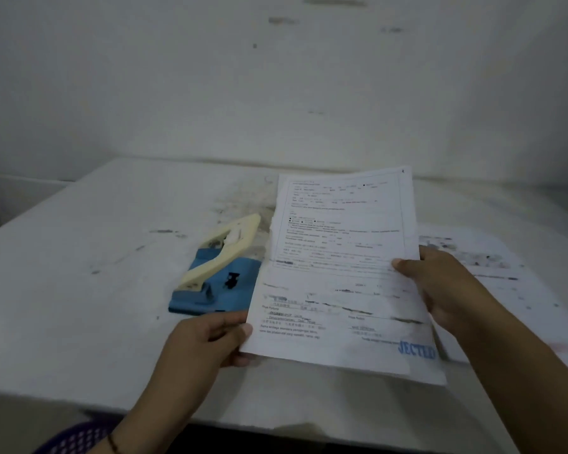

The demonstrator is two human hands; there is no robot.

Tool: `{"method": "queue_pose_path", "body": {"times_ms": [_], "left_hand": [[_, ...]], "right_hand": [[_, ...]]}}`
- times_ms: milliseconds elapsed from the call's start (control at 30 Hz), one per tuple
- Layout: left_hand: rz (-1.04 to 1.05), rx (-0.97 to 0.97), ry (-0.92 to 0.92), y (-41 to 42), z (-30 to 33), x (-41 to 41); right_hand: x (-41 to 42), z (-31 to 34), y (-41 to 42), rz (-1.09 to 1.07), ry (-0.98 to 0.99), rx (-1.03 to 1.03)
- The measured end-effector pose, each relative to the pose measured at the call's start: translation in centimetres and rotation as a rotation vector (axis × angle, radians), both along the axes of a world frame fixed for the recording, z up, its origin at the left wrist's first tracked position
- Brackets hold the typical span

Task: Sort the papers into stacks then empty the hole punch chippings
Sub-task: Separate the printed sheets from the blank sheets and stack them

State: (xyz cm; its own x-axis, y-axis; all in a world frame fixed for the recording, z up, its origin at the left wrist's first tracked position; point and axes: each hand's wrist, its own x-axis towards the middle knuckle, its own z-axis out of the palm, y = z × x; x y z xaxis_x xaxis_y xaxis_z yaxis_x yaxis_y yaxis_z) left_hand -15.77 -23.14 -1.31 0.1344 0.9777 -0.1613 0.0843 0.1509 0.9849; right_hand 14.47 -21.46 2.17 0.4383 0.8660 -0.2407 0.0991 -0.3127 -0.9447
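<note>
head view, as i read it: left hand (210, 335) and right hand (440, 283) each pinch the printed paper (341, 273) above the table (79, 257), hole punch (217, 270) just left.

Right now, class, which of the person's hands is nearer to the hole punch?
The left hand. It grips the paper's lower left edge just in front of the hole punch; the right hand grips the paper's far right edge.

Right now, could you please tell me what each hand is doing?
Left hand: closed, pinching the lower left edge of the printed sheet.
Right hand: closed, gripping the sheet's right edge, thumb on top.
</note>
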Motion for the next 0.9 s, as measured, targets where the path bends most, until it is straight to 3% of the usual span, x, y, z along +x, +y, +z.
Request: {"method": "queue_pose_path", "body": {"times_ms": [233,533,900], "left_hand": [[0.113,-0.115,0.058,-0.8,-1.1,-3.2],[0.039,-0.102,0.253,-0.8,0.4,-5.5],[0.035,-0.12,0.304,0.6,1.0,-7.1]], "right_hand": [[-3.5,-2.6,0.2,0.04,0.007,-0.123],[-5.8,-3.0,0.4,0.072,-0.056,-0.096],[-8.1,-2.3,1.3,0.075,-0.036,-0.1]]}}
